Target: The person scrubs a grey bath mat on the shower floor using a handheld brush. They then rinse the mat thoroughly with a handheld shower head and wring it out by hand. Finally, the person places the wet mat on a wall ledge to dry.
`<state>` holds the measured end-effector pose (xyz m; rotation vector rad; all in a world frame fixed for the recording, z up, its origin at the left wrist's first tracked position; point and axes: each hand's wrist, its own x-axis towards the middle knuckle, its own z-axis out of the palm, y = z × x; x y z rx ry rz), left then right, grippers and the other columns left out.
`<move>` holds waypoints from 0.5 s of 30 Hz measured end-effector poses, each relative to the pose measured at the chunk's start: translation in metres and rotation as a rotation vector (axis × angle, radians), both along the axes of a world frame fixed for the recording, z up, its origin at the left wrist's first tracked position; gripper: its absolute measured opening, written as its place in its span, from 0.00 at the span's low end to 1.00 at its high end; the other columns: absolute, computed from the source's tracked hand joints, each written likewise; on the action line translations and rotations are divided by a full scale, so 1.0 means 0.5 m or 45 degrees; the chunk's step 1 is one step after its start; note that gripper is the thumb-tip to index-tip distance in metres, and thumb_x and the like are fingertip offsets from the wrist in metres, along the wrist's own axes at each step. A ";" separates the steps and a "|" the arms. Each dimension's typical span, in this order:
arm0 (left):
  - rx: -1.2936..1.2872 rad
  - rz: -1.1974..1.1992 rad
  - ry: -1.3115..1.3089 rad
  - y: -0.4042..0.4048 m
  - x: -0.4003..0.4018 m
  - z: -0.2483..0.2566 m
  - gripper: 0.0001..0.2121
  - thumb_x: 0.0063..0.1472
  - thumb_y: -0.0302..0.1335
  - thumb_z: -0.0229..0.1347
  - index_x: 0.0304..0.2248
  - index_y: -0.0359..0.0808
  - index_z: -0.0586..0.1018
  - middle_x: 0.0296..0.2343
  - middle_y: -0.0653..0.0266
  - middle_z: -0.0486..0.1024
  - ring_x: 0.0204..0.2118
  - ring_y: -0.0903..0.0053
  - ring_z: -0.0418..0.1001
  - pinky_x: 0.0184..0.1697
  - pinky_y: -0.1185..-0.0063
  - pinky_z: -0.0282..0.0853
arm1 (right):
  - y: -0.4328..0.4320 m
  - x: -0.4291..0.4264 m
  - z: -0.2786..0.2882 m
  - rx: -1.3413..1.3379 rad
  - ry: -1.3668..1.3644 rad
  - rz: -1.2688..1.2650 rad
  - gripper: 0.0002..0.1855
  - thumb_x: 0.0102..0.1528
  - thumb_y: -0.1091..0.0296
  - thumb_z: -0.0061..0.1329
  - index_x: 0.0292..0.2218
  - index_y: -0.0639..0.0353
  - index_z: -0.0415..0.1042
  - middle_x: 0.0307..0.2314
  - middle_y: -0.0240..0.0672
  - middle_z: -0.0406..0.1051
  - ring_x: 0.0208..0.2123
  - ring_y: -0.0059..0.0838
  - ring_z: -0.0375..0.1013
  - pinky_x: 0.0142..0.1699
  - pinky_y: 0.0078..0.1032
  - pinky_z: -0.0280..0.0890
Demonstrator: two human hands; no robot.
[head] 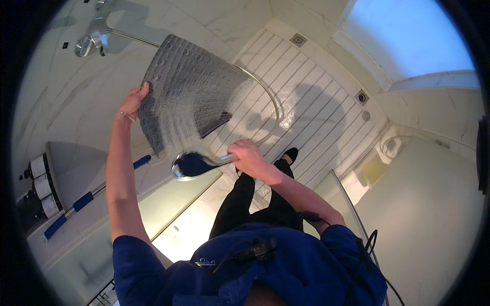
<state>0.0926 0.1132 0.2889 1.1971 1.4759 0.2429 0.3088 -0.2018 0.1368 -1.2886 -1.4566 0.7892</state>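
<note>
My left hand [134, 100] grips the left edge of a grey rubber bath mat [191, 72], thumb on its face. The mat hangs beside the marble-look wall, showing round suction cups and a textured grid. In my right hand [249, 157] is the handle of a chrome handheld shower head [195, 164]. Water streams from the head onto the mat's lower part. A metal shower hose [276, 103] curves away from my right hand and passes behind the mat towards the chrome mixer tap [95, 34] on the wall.
White slatted shower floor [306, 99] lies wet underfoot, with a square drain [298, 39] in the far corner. Bottles [44, 183] stand on a wall shelf at left. A pole with blue grips [82, 201] leans nearby. A frosted glass panel [417, 214] rises at right.
</note>
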 end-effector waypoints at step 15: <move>0.094 0.100 -0.073 -0.003 -0.037 0.083 0.19 0.59 0.41 0.51 0.37 0.29 0.74 0.31 0.63 0.75 0.31 0.77 0.73 0.36 0.78 0.70 | 0.012 0.267 -0.102 -0.447 -0.313 -0.358 0.15 0.40 0.59 0.57 0.22 0.57 0.66 0.17 0.39 0.65 0.24 0.43 0.68 0.28 0.36 0.62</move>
